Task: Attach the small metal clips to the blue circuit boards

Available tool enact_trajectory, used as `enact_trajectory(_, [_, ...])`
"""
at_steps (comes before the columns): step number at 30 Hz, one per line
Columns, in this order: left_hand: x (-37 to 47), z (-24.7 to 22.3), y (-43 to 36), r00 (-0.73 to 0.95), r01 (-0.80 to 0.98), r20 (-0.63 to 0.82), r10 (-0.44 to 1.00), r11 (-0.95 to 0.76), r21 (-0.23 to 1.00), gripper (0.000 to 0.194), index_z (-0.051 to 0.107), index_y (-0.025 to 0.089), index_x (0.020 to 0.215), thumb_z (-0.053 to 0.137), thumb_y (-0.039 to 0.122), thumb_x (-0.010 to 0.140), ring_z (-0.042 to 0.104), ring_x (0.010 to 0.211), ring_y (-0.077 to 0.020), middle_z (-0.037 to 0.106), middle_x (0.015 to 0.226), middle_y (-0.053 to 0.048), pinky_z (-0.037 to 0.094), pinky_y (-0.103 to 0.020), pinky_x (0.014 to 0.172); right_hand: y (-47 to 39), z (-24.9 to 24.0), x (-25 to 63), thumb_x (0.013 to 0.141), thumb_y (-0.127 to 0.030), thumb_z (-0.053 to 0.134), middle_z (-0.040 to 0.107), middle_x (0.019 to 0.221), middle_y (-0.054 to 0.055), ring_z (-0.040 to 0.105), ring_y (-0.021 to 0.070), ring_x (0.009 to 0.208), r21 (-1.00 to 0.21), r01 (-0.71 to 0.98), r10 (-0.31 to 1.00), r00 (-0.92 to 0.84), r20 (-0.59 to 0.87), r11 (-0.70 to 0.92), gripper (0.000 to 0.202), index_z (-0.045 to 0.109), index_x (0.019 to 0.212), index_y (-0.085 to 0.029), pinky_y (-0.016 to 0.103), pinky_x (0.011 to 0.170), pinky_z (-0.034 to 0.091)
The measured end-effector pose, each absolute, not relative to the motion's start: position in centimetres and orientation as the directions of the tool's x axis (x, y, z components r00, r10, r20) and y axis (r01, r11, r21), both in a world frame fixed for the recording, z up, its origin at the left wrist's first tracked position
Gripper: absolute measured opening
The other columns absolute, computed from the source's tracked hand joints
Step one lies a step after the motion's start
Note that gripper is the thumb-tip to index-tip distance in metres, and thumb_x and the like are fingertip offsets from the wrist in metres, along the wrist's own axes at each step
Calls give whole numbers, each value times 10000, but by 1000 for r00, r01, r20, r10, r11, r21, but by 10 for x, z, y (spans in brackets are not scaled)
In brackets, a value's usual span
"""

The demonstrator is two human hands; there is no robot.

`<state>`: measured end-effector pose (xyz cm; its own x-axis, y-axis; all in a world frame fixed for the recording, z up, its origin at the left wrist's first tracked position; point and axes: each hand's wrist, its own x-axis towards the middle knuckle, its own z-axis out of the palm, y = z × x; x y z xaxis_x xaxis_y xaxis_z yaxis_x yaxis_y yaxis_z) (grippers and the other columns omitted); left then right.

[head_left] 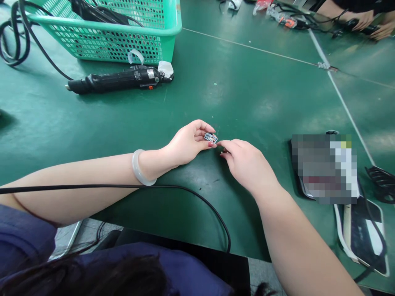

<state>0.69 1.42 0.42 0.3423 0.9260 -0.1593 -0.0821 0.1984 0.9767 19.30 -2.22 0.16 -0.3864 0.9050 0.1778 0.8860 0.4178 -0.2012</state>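
My left hand (pixel 191 142) pinches a small light-grey part with a framed, hollow-looking face (pixel 211 138) between thumb and fingers, above the green table. Close on its right is my right hand (pixel 243 158), thumb and forefinger brought together. A tiny glint shows between those fingertips, too small to name. The forefinger tip of my right hand comes very near the grey part; whether it touches cannot be made out. A pale bangle circles my left wrist.
A black electric screwdriver (pixel 117 80) lies before a green plastic basket (pixel 123 39) holding dark corded items. A black cable (pixel 173 186) crosses over my left forearm. On the right lie a blurred-out object (pixel 321 168) and a phone-like slab (pixel 365 234). Another person's hands (pixel 364 22) work at the far right.
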Motion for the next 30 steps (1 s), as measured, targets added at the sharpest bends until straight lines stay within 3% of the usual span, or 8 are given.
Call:
enact_trajectory(5, [7, 7, 13, 338, -67, -182, 924, 216, 974, 209, 550, 131, 912, 664, 11, 785, 689, 775, -111, 672, 836, -14, 532, -356, 894, -19, 4, 203, 831, -142, 630, 716, 871, 32, 640, 188, 792, -349, 879, 943, -275, 187, 326, 133, 728, 893, -205, 321, 726, 476])
enact_trajectory(12, [7, 7, 13, 317, -34, -192, 929, 213, 976, 233, 554, 130, 902, 726, 64, 757, 690, 811, -121, 696, 849, -34, 537, -349, 886, -17, 4, 203, 846, -125, 606, 706, 821, 36, 631, 196, 792, -305, 904, 953, -274, 125, 300, 144, 716, 784, -194, 324, 706, 464])
enact_trajectory(15, [6, 4, 13, 327, -30, -176, 928, 197, 980, 255, 556, 135, 902, 749, 90, 741, 692, 818, -128, 702, 847, -36, 539, -359, 884, -18, 4, 203, 845, -126, 601, 698, 808, 40, 624, 201, 774, -290, 900, 942, -281, 183, 325, 145, 707, 776, -196, 330, 699, 464])
enact_trajectory(21, [5, 0, 11, 362, -2, -112, 926, 121, 993, 280, 560, 148, 916, 764, 120, 726, 695, 844, -141, 708, 875, -42, 542, -368, 873, -30, 19, 187, 866, -150, 591, 700, 801, 26, 632, 185, 742, -356, 866, 881, -175, 440, 350, 143, 674, 774, -221, 325, 685, 475])
enact_trajectory(30, [6, 4, 7, 376, 56, -45, 925, 25, 998, 250, 560, 158, 888, 745, 124, 724, 677, 812, -127, 676, 841, -13, 536, -325, 813, -32, 19, 166, 895, -151, 547, 713, 849, 45, 640, 188, 794, -394, 829, 854, -176, 490, 397, 161, 670, 802, -197, 329, 726, 500])
